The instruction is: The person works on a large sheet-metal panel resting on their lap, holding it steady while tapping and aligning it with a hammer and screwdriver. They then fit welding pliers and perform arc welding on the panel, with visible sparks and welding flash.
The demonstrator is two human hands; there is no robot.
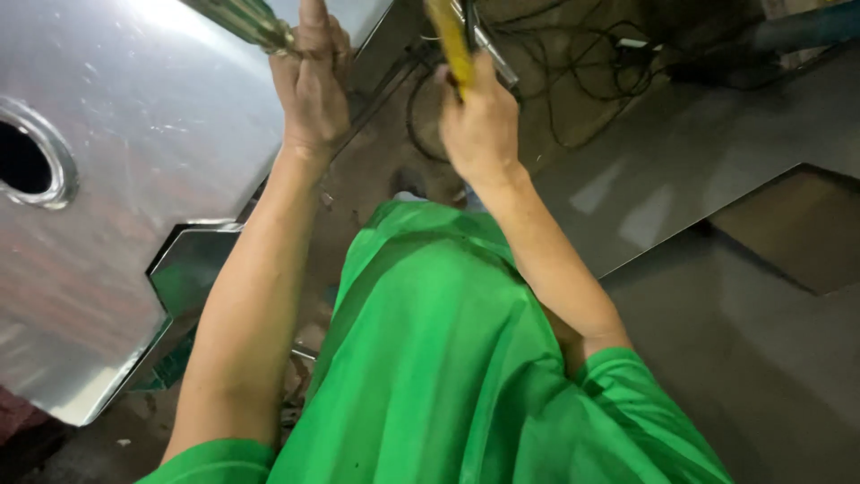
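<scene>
Far left: a large shiny sheet-metal panel (134,134), tilted, with a round flanged hole (27,161) near its left edge and a notched, angular cut-out along its lower right edge. Below that notch, a narrow gap down to dusty brown floor (107,439), cramped by the panel's bent lip.

Next, the left hand (312,85), raised at the panel's right edge, fingers closed around a ribbed greenish metal rod (246,22) running up out of the top of the view; grip clamped on the rod. Forearm bare, stretched straight up from a bright green shirt (448,358) filling the lower middle.

Just beside, near the top centre, the right hand (479,125), curled tight around a slim yellow-handled tool (451,45) with a thin metal bar alongside it; tip cut off by the top edge, kind of tool not clear. Both hands near each other, only a small strip of open space between them.

Behind the hands, a tangle of black cables (582,81) looped over the floor, crowding that spot.

To the right, a flat dull grey steel sheet (717,161) with a stepped, angular edge, and a darker recessed surface (797,233) beyond it; wide open room across the lower right.

No packages, labels or signs to make out.
</scene>
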